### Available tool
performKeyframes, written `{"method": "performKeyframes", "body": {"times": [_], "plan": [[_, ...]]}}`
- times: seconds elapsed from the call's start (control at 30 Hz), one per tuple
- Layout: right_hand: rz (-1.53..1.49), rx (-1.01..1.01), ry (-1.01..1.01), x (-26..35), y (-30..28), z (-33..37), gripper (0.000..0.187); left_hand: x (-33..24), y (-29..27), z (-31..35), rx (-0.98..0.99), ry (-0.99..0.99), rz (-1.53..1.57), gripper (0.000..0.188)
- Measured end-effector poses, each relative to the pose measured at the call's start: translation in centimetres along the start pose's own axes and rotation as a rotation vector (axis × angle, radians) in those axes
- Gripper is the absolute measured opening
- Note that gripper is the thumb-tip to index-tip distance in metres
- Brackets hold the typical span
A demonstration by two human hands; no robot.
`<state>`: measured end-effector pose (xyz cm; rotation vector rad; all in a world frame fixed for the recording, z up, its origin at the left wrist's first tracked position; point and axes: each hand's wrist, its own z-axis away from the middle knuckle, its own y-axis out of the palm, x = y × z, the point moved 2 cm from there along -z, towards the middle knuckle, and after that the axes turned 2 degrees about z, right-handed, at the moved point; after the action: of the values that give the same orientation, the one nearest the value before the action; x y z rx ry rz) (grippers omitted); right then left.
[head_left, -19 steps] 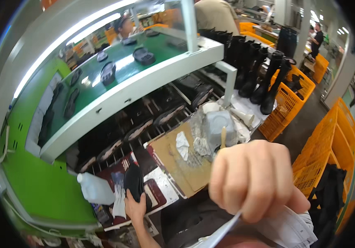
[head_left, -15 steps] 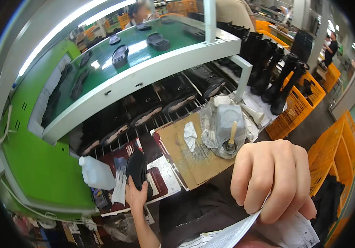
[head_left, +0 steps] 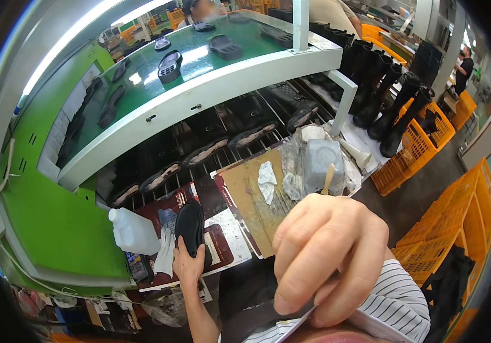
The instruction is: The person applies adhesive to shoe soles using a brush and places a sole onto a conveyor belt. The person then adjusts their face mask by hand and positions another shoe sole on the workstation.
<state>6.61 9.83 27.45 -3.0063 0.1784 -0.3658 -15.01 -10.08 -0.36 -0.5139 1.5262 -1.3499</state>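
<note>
My left hand (head_left: 189, 264) grips the near end of a black shoe sole (head_left: 189, 226), with the thumb on one side and fingers on the other. The sole lies over a dark red and white printed board. Close in front of me, my right hand (head_left: 331, 257) is raised, its fingers pinched on a thin white face mask (head_left: 380, 327), most of it hidden. A white cloth (head_left: 165, 257) and a translucent white jug (head_left: 133, 231) are left of the sole. Beyond my right hand, a brush (head_left: 328, 178) stands beside a grey container (head_left: 322, 163), its bristles hidden.
A cardboard sheet (head_left: 251, 197) bears a crumpled white tissue (head_left: 266, 182). Behind it, black boots lie on a rack (head_left: 222, 166) beneath a green conveyor (head_left: 142, 57) carrying several soles. Upright black boots (head_left: 397, 114) and orange crates (head_left: 445, 228) stand at right. Other people are farther back.
My right hand has moved left and turned, drawing the white mask with it, and now covers the brush's lower end. My left hand keeps its grip on the sole. The view has shifted slightly.
</note>
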Motion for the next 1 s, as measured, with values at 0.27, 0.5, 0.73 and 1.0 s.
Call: {"method": "performKeyframes", "body": {"times": [0.27,0.5,0.73,1.0], "plan": [[-0.008,0.027,0.035,0.6,-0.2,0.3,0.006,-0.1,0.0,0.1,-0.031,0.003,0.005,0.080],[0.069,-0.001,-0.037,1.9,-0.5,-0.6,0.004,0.0,0.1,-0.4,-0.003,0.018,0.037,0.079],[0.181,-0.149,-0.007,1.9,-0.8,1.9,0.009,-0.9,-0.7,0.6,0.006,-0.016,-0.011,0.077],[0.257,-0.250,0.048,2.3,-0.9,4.1,0.011,-0.7,1.5,-0.8,-0.017,0.051,-0.009,0.075]]}}
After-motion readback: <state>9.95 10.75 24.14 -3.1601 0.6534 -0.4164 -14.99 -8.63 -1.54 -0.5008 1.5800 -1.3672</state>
